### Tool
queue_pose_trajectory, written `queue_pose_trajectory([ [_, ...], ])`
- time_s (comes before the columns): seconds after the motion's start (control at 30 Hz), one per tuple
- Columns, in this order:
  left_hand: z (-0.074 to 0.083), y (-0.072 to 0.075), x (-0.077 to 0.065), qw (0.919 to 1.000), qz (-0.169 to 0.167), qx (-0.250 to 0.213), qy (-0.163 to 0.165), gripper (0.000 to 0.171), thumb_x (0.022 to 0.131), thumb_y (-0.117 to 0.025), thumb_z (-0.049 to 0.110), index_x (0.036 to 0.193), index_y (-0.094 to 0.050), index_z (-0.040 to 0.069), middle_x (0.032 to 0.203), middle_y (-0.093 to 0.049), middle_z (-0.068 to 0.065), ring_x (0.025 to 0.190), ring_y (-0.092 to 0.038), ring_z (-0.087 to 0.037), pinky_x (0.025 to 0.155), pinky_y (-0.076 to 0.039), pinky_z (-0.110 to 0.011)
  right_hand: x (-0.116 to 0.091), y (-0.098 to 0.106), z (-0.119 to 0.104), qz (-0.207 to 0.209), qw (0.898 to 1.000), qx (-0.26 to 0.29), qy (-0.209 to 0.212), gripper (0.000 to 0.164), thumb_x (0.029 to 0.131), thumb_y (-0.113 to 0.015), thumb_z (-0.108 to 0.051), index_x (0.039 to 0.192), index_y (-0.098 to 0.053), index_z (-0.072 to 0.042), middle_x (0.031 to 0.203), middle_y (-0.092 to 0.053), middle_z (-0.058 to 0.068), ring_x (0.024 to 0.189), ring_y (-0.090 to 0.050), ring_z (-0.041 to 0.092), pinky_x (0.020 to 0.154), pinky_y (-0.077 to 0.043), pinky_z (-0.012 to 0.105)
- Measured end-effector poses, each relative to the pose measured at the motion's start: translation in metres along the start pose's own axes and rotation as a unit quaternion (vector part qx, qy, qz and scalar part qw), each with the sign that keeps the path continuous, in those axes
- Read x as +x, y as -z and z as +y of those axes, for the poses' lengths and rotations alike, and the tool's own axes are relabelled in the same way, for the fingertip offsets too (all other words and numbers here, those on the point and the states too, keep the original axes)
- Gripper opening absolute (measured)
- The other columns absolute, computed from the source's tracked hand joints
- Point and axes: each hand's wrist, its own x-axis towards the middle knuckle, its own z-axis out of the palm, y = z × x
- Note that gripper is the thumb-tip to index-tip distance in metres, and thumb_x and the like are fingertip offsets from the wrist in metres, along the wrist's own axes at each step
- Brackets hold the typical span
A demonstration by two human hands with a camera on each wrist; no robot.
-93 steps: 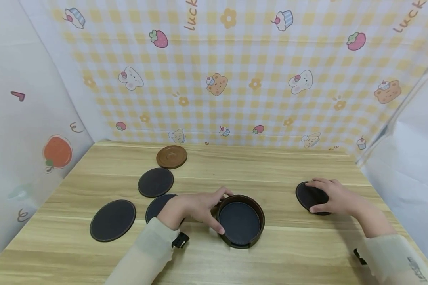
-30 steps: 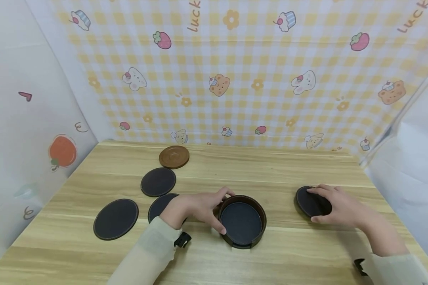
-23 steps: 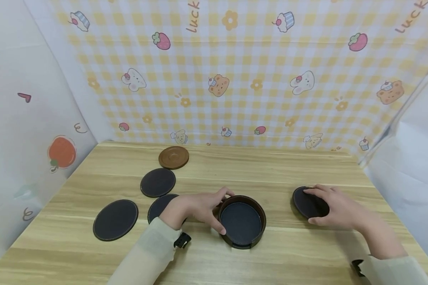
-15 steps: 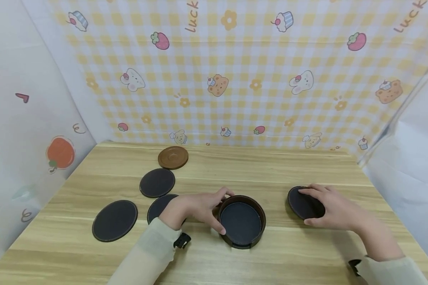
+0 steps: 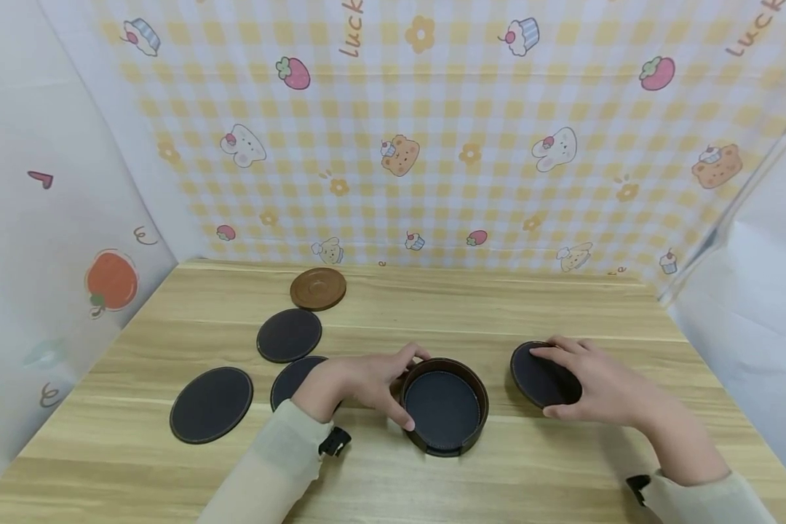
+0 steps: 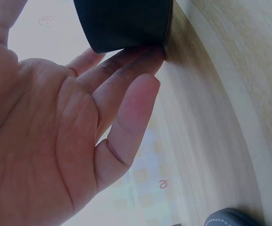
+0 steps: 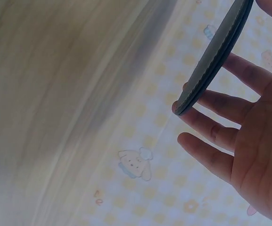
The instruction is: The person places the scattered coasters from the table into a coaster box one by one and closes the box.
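Note:
My left hand [image 5: 370, 380] grips the left side of a round dark-brown coaster holder [image 5: 478, 402], thumb at the front and fingers at the back. A dark disc covers the holder's inside floor. In the left wrist view, fingers press the outer wall of the holder [image 6: 126, 23]. To the right of it, my right hand [image 5: 599, 382] holds a round black stitched coaster [image 5: 542, 372] by its edges, tilted and off the table. Seen edge-on in the right wrist view, the coaster [image 7: 213, 59] looks layered; whether it is more than one I cannot tell.
On the left of the wooden table [image 5: 393, 480] lie black coasters: one in front [image 5: 211, 405], one farther back [image 5: 289, 335], and one partly under my left forearm [image 5: 295, 378]. A brown wooden disc [image 5: 318, 289] lies behind them. A checked cloth [image 5: 367, 182] hangs behind.
My right hand has lifted the black coaster off the table at the right and carried it left toward the holder. My left hand and the holder have stayed in place.

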Motion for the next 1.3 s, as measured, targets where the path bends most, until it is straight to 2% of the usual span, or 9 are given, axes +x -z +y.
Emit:
queue_pose_trajectory([
  [0.23, -0.001, 0.000, 0.000, 1.0000, -0.001, -0.001, -0.003, 0.090, 0.077, -0.086, 0.030, 0.145, -0.026, 0.032, 0.148, -0.045, -0.005, 0.138, -0.045, -0.023, 0.110, -0.039, -0.041, 0.002, 0.000, -0.010, 0.006, 1.000, -0.015, 0.014, 0.080, 0.070, -0.083, -0.054, 0.138, -0.058, -0.022, 0.142, -0.052, 0.020, 0.120, -0.053, 0.043, 0.080, -0.052, 0.052],
  [0.53, -0.001, -0.001, 0.000, 1.0000, -0.004, -0.003, -0.004, 0.091, 0.078, -0.086, 0.029, 0.146, -0.026, 0.031, 0.149, -0.045, -0.006, 0.139, -0.044, -0.023, 0.110, -0.039, -0.041, 0.002, 0.003, -0.024, 0.010, 0.999, -0.012, 0.028, 0.079, 0.070, -0.085, -0.050, 0.139, -0.057, -0.022, 0.144, -0.051, 0.021, 0.123, -0.052, 0.044, 0.081, -0.052, 0.053],
  [0.7, -0.002, 0.000, 0.000, 1.0000, -0.005, -0.003, 0.000, 0.092, 0.078, -0.086, 0.030, 0.146, -0.025, 0.032, 0.151, -0.043, -0.006, 0.142, -0.040, -0.024, 0.111, -0.038, -0.042, 0.005, 0.003, -0.034, 0.014, 0.999, -0.009, 0.042, 0.078, 0.070, -0.085, -0.047, 0.140, -0.057, -0.023, 0.146, -0.050, 0.019, 0.124, -0.051, 0.040, 0.083, -0.052, 0.050],
  [1.1, -0.002, 0.001, 0.002, 0.9999, -0.008, -0.011, -0.006, 0.093, 0.078, -0.086, 0.028, 0.147, -0.024, 0.031, 0.148, -0.046, -0.004, 0.139, -0.044, -0.021, 0.110, -0.038, -0.039, 0.021, 0.001, -0.056, 0.003, 0.998, 0.013, 0.057, 0.079, 0.072, -0.084, -0.046, 0.143, -0.054, -0.027, 0.152, -0.045, 0.015, 0.127, -0.049, 0.033, 0.086, -0.052, 0.045],
  [1.3, -0.001, 0.002, 0.002, 0.9999, -0.011, -0.011, 0.000, 0.092, 0.079, -0.085, 0.029, 0.147, -0.024, 0.030, 0.146, -0.047, -0.006, 0.135, -0.047, -0.022, 0.109, -0.040, -0.039, 0.029, -0.004, -0.068, -0.017, 0.997, 0.028, 0.076, 0.079, 0.072, -0.085, -0.047, 0.141, -0.055, -0.026, 0.151, -0.045, 0.014, 0.128, -0.048, 0.030, 0.088, -0.052, 0.044],
])
